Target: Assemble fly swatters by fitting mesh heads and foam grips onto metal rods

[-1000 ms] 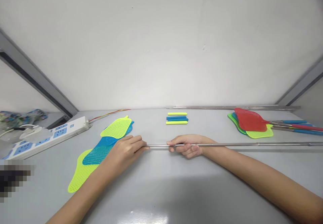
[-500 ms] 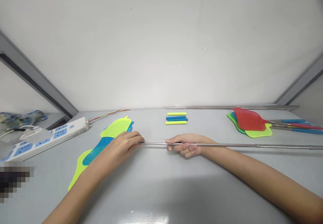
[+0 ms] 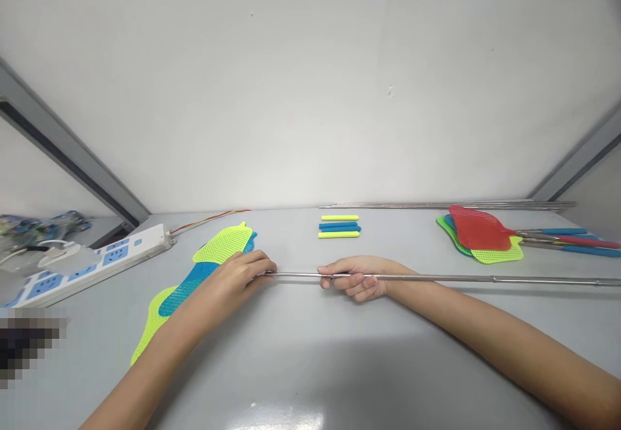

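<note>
Head view: metal rod (image 3: 451, 279) across both hands (image 3: 245, 276) (image 3: 361, 267), narrow end in the left.

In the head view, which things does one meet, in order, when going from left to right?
White plastic power strip with blue sockets, left hand, right hand, red leaf-shaped mesh paddle, long red handle. Overlapping things, such as the thin silver metal rod, are left out.

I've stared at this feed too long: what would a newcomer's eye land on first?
Probably the red mesh paddle, the only large red patch, topping the overlapping stack at the right. Next, the long metal rod, running from the left hand through the right hand to the picture's right edge. Then the bright yellow mesh piece, overlapping a blue one beside the left arm.
</note>
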